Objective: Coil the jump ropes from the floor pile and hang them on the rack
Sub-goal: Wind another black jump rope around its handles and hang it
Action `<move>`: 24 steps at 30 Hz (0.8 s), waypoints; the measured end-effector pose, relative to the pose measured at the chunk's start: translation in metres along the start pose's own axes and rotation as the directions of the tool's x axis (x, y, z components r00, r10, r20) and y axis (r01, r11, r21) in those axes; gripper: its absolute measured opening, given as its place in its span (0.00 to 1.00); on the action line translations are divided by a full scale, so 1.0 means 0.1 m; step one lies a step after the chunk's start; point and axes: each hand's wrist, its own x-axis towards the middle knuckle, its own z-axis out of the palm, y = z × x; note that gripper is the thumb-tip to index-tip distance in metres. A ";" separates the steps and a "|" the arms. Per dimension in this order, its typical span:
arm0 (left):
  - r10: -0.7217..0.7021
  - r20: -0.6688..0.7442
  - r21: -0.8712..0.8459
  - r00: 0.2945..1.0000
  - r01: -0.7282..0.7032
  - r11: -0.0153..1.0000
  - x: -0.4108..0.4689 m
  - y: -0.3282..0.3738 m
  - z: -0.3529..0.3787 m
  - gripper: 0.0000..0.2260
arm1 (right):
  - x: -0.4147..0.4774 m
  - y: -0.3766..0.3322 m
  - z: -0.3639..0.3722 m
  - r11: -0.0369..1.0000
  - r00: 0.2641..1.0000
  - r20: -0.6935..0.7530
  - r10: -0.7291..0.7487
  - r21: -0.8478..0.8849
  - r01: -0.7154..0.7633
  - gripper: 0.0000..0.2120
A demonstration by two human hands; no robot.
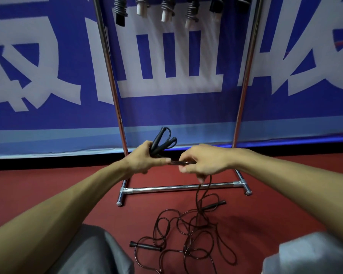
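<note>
A black jump rope (158, 138) trails down into a tangled pile (188, 230) on the floor (48, 184) before the chrome rack (178, 188), where coiled ropes (167, 8) hang.

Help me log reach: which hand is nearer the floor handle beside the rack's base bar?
Right. The right hand is up above that handle; the left hand is farther left.

Ahead of you, the red floor (48, 184) carries the chrome rack (114, 91). Its two short foot rails stand on the floor, joined by a low crossbar (182, 188). Nearer you lies a loose tangle of jump rope (187, 233), with one black handle (146, 246) at its near-left edge and another handle (214, 205) at its far right, near the rack's right foot.
</note>
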 end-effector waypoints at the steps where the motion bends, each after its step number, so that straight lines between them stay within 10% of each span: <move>1: 0.002 0.102 0.021 0.995 -0.004 1.000 -0.01 -0.02 -0.02 0.24 | -0.01 -0.01 -0.02 0.997 0.998 -0.043 -0.041 -0.069 0.038 0.06; 8: -0.125 0.370 0.173 0.920 0.063 0.983 -0.12 0.00 -0.03 0.28 | -0.03 0.00 -0.11 0.977 0.932 -0.314 -0.178 -0.172 0.128 0.07; 16: 0.082 0.221 0.703 0.972 -0.217 0.677 -0.18 0.31 0.24 0.18 | -0.05 0.14 -0.22 0.993 0.817 -0.566 -0.108 -0.027 0.112 0.05; 24: 0.195 0.123 -0.111 0.973 -0.182 0.977 -0.26 0.56 0.29 0.07 | -0.09 0.35 -0.16 0.935 0.834 -0.509 0.213 0.355 -0.022 0.09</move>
